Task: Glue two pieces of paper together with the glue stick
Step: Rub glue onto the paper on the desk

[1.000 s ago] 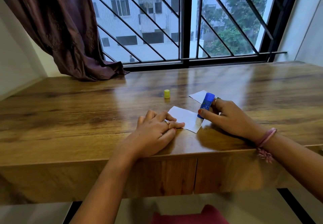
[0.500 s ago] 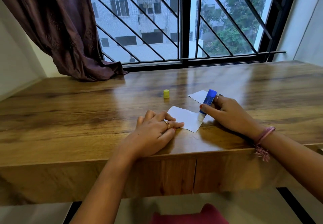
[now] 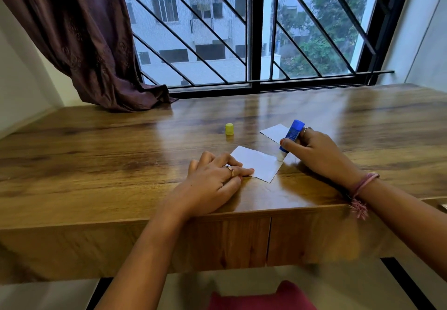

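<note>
A small white paper (image 3: 257, 163) lies on the wooden desk (image 3: 121, 159) in front of me. My left hand (image 3: 212, 181) rests on its left edge, fingers flat, pinning it down. My right hand (image 3: 319, 154) grips a blue glue stick (image 3: 291, 135), tilted, with its pale tip touching the paper's right corner. A second white paper (image 3: 274, 131) lies just behind, partly hidden by the glue stick and my right hand. The yellow cap (image 3: 229, 129) stands upright on the desk, apart to the left.
A dark curtain (image 3: 92, 43) drapes onto the desk's back left corner. A barred window (image 3: 254, 31) runs along the far edge. The desk's front edge is just under my wrists, with something red (image 3: 263, 297) below it.
The glue stick's tip has slid a little up along the paper's right edge to its right corner. My left hand has stayed where it was.
</note>
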Action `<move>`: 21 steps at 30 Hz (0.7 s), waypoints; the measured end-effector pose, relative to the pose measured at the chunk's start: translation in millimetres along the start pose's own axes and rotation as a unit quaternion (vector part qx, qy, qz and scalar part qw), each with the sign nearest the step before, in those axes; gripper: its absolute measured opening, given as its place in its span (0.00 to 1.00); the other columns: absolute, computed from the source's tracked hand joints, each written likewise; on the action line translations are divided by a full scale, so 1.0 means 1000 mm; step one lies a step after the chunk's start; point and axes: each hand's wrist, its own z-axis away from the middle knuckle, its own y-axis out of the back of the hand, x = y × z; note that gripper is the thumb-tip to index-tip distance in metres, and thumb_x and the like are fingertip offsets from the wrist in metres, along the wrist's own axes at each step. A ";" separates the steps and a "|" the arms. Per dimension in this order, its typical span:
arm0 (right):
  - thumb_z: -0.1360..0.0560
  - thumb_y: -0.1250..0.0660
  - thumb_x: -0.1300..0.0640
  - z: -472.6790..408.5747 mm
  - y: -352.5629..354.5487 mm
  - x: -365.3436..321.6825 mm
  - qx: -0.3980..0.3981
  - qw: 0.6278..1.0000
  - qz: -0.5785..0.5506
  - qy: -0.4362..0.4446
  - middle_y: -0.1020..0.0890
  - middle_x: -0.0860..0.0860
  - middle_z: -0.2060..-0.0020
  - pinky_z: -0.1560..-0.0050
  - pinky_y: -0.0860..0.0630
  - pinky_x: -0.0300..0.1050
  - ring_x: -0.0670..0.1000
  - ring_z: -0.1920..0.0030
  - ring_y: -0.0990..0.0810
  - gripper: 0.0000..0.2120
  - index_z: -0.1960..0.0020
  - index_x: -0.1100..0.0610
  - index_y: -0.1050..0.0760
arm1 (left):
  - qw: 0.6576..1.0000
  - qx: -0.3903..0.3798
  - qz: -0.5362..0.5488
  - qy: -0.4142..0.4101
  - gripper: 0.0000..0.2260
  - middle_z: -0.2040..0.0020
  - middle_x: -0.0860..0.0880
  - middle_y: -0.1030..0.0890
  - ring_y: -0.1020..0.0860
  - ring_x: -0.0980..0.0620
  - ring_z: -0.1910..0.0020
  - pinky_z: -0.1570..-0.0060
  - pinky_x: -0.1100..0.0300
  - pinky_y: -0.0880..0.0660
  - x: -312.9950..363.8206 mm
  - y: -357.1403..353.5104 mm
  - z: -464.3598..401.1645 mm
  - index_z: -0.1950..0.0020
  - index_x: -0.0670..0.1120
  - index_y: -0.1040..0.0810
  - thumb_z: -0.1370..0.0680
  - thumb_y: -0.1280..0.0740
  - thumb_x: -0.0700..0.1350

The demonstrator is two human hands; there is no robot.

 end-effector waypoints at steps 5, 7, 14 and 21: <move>0.25 0.36 0.50 -0.001 0.000 0.002 0.006 1.000 0.003 -0.013 0.27 0.51 0.69 0.68 0.35 0.31 0.48 0.68 0.30 0.17 0.56 0.65 0.23 | 1.000 0.001 0.001 0.000 0.16 0.36 0.63 0.33 0.44 0.61 0.46 0.55 0.58 0.50 0.000 -0.001 0.000 0.33 0.69 0.34 0.18 0.48 0.54; 0.25 0.36 0.49 -0.001 0.000 0.003 -0.003 1.000 -0.006 -0.014 0.26 0.52 0.69 0.69 0.35 0.32 0.49 0.69 0.30 0.17 0.56 0.64 0.23 | 1.000 0.000 0.003 -0.001 0.16 0.36 0.62 0.33 0.44 0.61 0.45 0.54 0.58 0.49 0.000 -0.001 -0.001 0.33 0.68 0.34 0.18 0.48 0.54; 0.24 0.36 0.52 -0.002 0.007 0.005 0.015 0.949 -0.301 -0.096 0.31 0.46 0.75 0.77 0.39 0.37 0.45 0.75 0.37 0.09 0.60 0.55 0.27 | 1.000 0.002 -0.001 -0.009 0.16 0.36 0.62 0.34 0.44 0.60 0.44 0.53 0.60 0.49 -0.001 -0.002 0.000 0.32 0.68 0.34 0.18 0.48 0.54; 0.24 0.38 0.53 -0.005 0.005 0.005 0.009 0.936 -0.329 -0.123 0.33 0.49 0.72 0.78 0.41 0.38 0.46 0.74 0.37 0.08 0.59 0.56 0.29 | 0.999 -0.016 -0.024 -0.021 0.18 0.36 0.59 0.38 0.46 0.60 0.46 0.49 0.58 0.50 -0.002 -0.002 -0.001 0.29 0.68 0.41 0.19 0.50 0.59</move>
